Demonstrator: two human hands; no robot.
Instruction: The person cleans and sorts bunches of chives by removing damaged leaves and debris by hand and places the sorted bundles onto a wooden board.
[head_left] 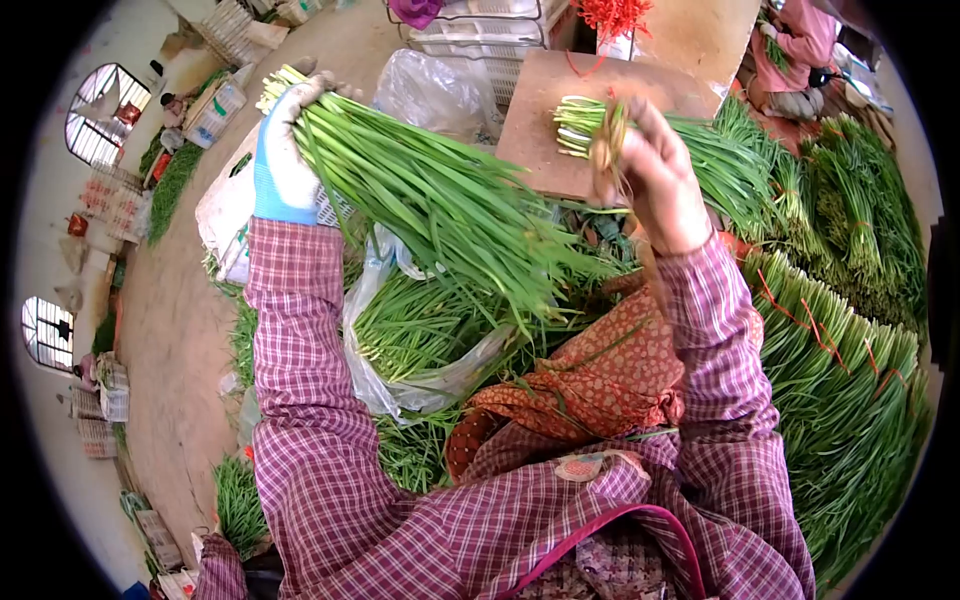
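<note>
My left hand (290, 140), in a white and blue glove, is closed around a thick bunch of garlic chives (430, 190). The pale stem ends point up and left, and the green leaves hang down to the right. My right hand (655, 170) is raised to the right of this bunch, fingers pinched and blurred by motion. Brownish-yellow withered leaves (612, 145) show at its fingertips. Just behind it, another bunch of chives (578, 125) lies with its stem ends on a brown board (540, 165).
Below my hands, a clear plastic bag (440, 390) holds loose chives. Stacked bundles (840, 400) with red ties fill the right side. Red ties (612, 15) hang at the top. A co-worker in a pink top (800, 50) sits at top right. White crates (215, 110) stand at far left.
</note>
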